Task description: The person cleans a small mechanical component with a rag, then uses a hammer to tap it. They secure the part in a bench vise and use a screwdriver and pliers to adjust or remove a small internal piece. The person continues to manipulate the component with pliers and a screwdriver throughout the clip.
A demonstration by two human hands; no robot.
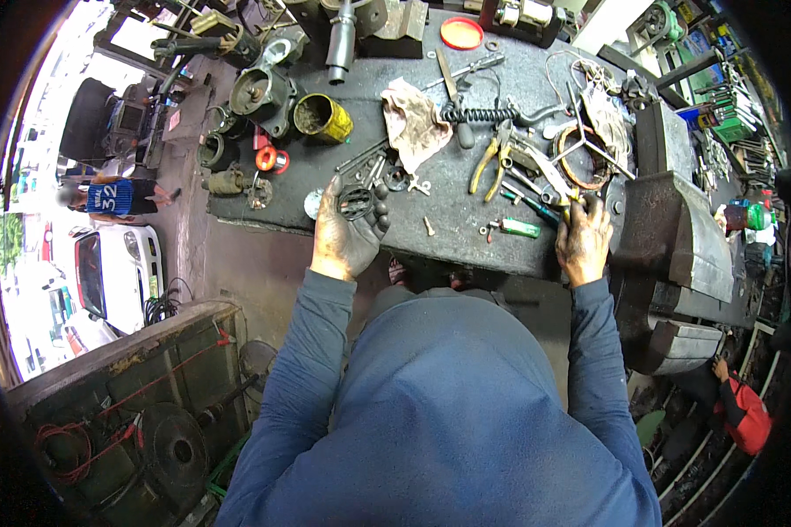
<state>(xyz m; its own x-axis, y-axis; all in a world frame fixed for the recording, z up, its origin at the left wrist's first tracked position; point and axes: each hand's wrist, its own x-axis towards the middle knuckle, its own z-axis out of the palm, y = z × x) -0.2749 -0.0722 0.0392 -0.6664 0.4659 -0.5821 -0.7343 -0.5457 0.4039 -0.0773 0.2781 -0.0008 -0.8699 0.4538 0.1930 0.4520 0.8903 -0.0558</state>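
My left hand (350, 235) is palm up near the bench's front edge, its fingers curled around a small dark round metal part (355, 204). On the right, my right hand (584, 239) reaches palm down among the hand tools with its fingers bent together. Something yellowish shows at its fingertips, but what it grips is hidden. Beside that hand lie a blue-handled screwdriver (536, 204) and a green-handled screwdriver (520, 228). Farther left are yellow-handled pliers (494, 165). A copper-coloured ring (600, 147) rests just beyond the right hand.
On the dark workbench (387, 233) stand a yellow can (323, 119), a metal housing (259, 92), a stained rag (415, 123) and a red lid (462, 33). A large vise (677, 220) borders the right side. Two people (110, 198) (747, 417) are farther off.
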